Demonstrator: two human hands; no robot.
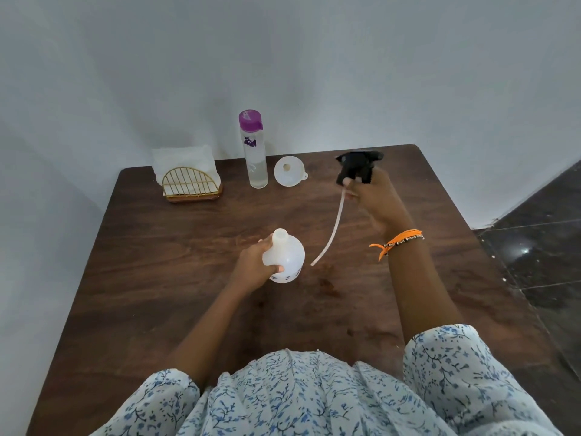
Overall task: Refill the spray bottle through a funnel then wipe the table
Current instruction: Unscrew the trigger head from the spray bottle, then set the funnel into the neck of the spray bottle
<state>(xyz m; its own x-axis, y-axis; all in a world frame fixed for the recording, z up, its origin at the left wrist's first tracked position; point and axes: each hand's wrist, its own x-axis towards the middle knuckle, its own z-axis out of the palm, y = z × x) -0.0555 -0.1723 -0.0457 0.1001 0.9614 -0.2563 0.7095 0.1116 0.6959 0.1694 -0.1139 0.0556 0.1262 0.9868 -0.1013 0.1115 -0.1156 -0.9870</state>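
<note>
A white spray bottle (287,254) stands upright on the brown wooden table (176,278) with its neck uncovered; my left hand (256,265) grips its body from the left. My right hand (375,199) holds the black spray head (358,166) in the air to the right, and its pale dip tube (331,232) hangs down towards the table beside the bottle. A white funnel (290,171) lies at the back of the table. Next to the funnel stands a clear water bottle (254,149) with a purple cap.
A gold wire holder with white napkins (188,176) sits at the table's back left corner. The table stands against a pale wall. Dark tiled floor (540,247) shows beyond the right edge.
</note>
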